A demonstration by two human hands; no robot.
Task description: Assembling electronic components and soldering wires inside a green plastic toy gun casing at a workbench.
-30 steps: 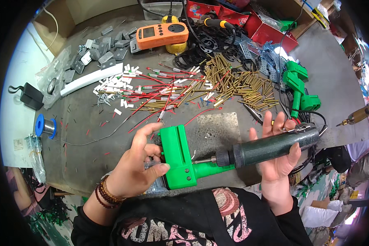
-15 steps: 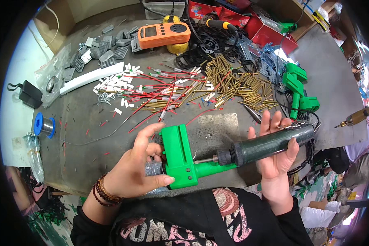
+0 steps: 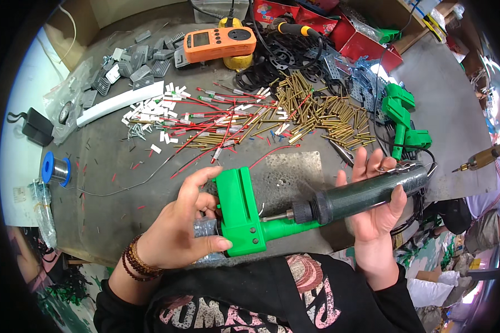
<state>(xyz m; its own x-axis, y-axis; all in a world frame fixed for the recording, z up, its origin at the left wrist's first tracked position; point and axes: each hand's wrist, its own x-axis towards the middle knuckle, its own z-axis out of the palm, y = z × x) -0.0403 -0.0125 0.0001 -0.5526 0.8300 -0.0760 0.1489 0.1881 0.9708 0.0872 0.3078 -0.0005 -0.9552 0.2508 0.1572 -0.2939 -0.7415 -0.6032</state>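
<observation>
My left hand [image 3: 175,233] grips a green plastic housing [image 3: 236,208], thumb on its near edge and fingers round the far left side. The housing is a block with a green stem running right and two dark screws on its near end. Clear wrapped plastic [image 3: 206,228] shows between that hand and the block. In my right hand [image 3: 372,219] lies a dark green electric screwdriver [image 3: 366,191], its thumb and fingers spread along the barrel. The bit points left at the block's side, above the stem; whether its tip touches is unclear.
Beyond my hands lie brass rods [image 3: 339,119], red wires [image 3: 222,119] and small white pieces [image 3: 144,111]. An orange meter [image 3: 219,44] and grey finned blocks [image 3: 141,64] sit farther back. Solder wire [image 3: 56,169] stands left; green housings [image 3: 400,116] lie right. Another screwdriver [image 3: 478,160] hangs far right.
The whole view has shifted slightly, with the bench things a little farther left. Both hands keep nearly the same hold on the housing and screwdriver.
</observation>
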